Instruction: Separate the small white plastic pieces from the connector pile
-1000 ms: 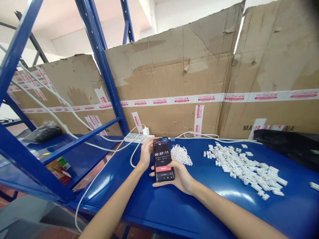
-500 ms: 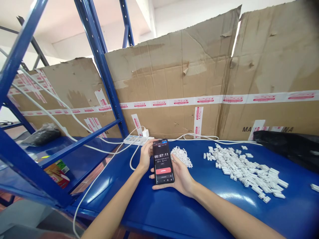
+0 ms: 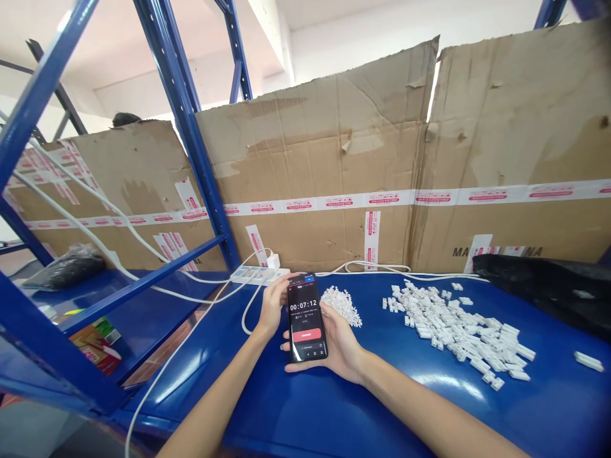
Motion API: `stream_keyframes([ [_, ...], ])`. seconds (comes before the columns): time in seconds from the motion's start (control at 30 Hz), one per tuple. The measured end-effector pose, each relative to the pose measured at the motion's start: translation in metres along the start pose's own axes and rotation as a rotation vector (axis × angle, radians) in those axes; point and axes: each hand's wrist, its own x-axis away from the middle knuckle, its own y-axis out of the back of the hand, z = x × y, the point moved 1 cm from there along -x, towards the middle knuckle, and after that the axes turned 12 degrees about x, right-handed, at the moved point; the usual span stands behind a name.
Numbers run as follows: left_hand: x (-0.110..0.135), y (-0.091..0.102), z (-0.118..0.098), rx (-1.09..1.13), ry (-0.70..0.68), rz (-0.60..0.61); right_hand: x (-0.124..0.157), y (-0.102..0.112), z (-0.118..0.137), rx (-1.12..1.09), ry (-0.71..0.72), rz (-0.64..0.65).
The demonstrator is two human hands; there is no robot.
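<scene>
holding a smartphone [image 3: 307,318] over the blue desk [image 3: 548,413]

both hands grip the smartphone, its screen facing up and showing a timer at 00:07:12 above a red button. its long axis runs roughly front to back, with the top end leaning slightly away and to the left. the left hand [image 3: 273,305] clasps the upper left edge, its fingers [image 3: 281,286] closed against the case. the right hand [image 3: 340,346] cradles the phone from below, its fingers [image 3: 285,348] curled round the lower left edge. just right of the smartphone sits a small, tight heap of white plastic pieces [image 3: 340,305], almost touching the right hand. farther right spreads a much larger, looser pile of white plastic pieces [image 3: 453,331], with a lone white piece [image 3: 589,361] well beyond it. neither hand holds a piece, and both piles remain on the desk. behind the smartphone lies a white power strip [image 3: 255,275].
</scene>
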Motion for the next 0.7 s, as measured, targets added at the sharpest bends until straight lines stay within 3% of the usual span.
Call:
stream_keyframes([
  [0.17, 0.003, -0.003, -0.001, -0.059, 0.005, 0.022, -0.001, 0.000, -0.001, -0.020, 0.052, -0.039],
  [0.3, 0.005, -0.009, -0.001, -0.193, -0.054, -0.035, -0.003, -0.004, -0.011, -0.026, 0.018, 0.003],
  [0.4, 0.005, -0.009, -0.004, -0.308, 0.069, -0.048, -0.004, -0.012, -0.020, -0.015, -0.008, 0.028],
  [0.53, 0.008, -0.003, -0.012, -0.485, 0.241, 0.043, -0.003, -0.024, -0.025, -0.009, 0.001, 0.052],
  [0.7, 0.014, 0.000, -0.013, -0.693, 0.262, 0.134, 0.001, -0.032, -0.025, 0.083, 0.038, 0.073],
])
